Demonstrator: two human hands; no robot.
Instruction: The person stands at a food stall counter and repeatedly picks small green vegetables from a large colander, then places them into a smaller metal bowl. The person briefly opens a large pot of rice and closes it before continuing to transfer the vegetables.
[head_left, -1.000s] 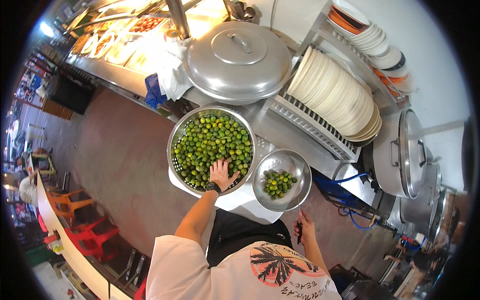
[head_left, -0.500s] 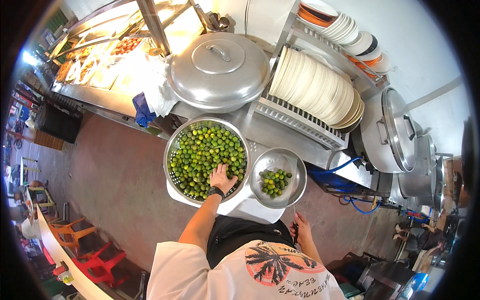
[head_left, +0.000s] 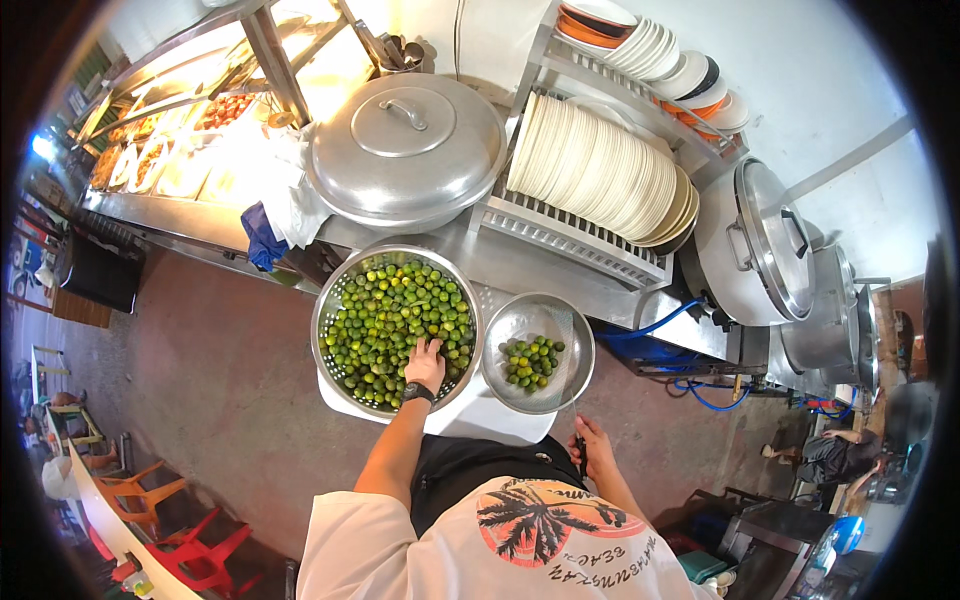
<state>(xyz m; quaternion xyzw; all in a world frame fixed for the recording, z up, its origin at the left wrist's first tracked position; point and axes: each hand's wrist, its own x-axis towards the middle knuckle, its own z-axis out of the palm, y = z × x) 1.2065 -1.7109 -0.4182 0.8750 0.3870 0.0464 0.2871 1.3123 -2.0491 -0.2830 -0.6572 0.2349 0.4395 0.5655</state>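
A large perforated steel colander [head_left: 322, 330], heaped with small green limes [head_left: 395, 310], stands in front of me. My left hand [head_left: 426, 369], wearing a black wristwatch, reaches into the heap at its near right side. Its fingers curl down among the fruit, and what lies under them is hidden. Right of the colander sits a shallow steel bowl [head_left: 572, 372] with a smaller pile of limes [head_left: 533, 362]. Just below this bowl my right hand [head_left: 596, 447] is closed round the black handle of a knife [head_left: 582, 458], its thin blade pointing up toward the bowl's rim.
Both vessels rest on a white stool-like surface [head_left: 480, 424]. Behind are a big lidded pot [head_left: 405, 150] and a rack of plates [head_left: 595, 170] on a steel counter. More large pots [head_left: 770, 245] stand right; lit food trays [head_left: 180, 150] at far left; chairs [head_left: 205, 555] lower left.
The view has shifted slightly, moving most things left in the picture. My left hand's fingers, spread before, are now drawn together in the limes. The knife stays in my right hand.
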